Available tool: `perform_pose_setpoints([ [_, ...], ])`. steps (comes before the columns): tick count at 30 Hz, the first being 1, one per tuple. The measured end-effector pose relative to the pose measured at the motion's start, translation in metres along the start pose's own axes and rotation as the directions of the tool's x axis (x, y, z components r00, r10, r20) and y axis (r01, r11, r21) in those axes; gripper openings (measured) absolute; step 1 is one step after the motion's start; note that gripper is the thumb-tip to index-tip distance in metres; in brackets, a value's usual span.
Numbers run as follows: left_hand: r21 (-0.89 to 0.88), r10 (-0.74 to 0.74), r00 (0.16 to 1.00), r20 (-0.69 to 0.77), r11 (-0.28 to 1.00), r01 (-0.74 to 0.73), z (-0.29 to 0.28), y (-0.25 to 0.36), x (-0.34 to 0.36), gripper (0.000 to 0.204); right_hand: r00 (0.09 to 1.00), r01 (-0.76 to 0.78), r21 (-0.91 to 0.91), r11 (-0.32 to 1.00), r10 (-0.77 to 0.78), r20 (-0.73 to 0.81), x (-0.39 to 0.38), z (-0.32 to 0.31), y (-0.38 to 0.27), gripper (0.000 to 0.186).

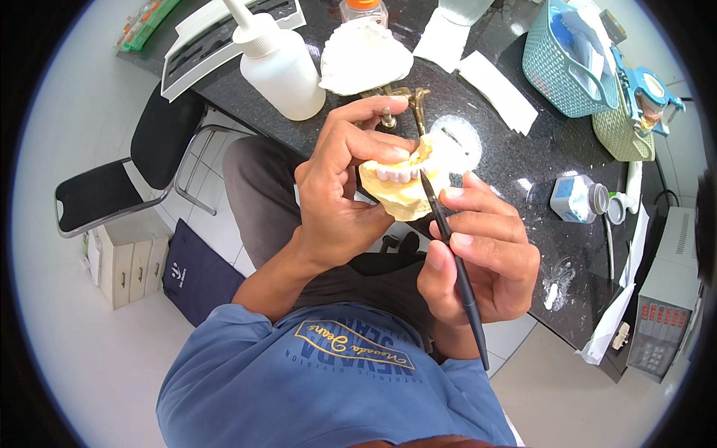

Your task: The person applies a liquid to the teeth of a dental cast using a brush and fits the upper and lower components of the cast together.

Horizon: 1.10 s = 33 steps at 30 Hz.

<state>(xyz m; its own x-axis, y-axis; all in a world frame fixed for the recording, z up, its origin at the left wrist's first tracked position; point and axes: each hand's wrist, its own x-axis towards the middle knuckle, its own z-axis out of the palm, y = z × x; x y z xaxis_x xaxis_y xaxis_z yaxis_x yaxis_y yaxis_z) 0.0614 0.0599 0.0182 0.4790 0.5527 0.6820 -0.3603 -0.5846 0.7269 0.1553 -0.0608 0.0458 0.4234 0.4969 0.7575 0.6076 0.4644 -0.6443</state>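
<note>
Plaster mouth model (407,203), yellow with white teeth (394,175), held up in front of the person's shirt (314,358), off the table (515,166). Left hand (328,175) clamped round it, one fingertip just behind the teeth. Right hand (485,254) pinches black pen-like tool (457,269), tip at the tooth row; contact or tiny gap, can't tell. Hands near each other, apart.

To do it well, I'd say: keep left grip firm but off the teeth, turn model rather than wrist, use light short strokes, brace a right finger on the plaster. Slip risk: tip scratching a neighbouring tooth.

Further out: brass-coloured metal frame (420,112) just behind model, round white pad (461,133) beside it, white squeeze bottle (280,78) left, open jar (573,199) right.
</note>
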Motion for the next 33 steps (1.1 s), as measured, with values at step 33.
perform_pose_setpoints([
  [33, -0.010, 0.003, 1.000, 0.005, 1.000, -0.003, -0.0012, -0.0012, -0.0004, 0.033, 1.000, -0.005, -0.025, 1.000, 0.005, 0.013, 0.0012, 0.0009, -0.0014, 0.031],
])
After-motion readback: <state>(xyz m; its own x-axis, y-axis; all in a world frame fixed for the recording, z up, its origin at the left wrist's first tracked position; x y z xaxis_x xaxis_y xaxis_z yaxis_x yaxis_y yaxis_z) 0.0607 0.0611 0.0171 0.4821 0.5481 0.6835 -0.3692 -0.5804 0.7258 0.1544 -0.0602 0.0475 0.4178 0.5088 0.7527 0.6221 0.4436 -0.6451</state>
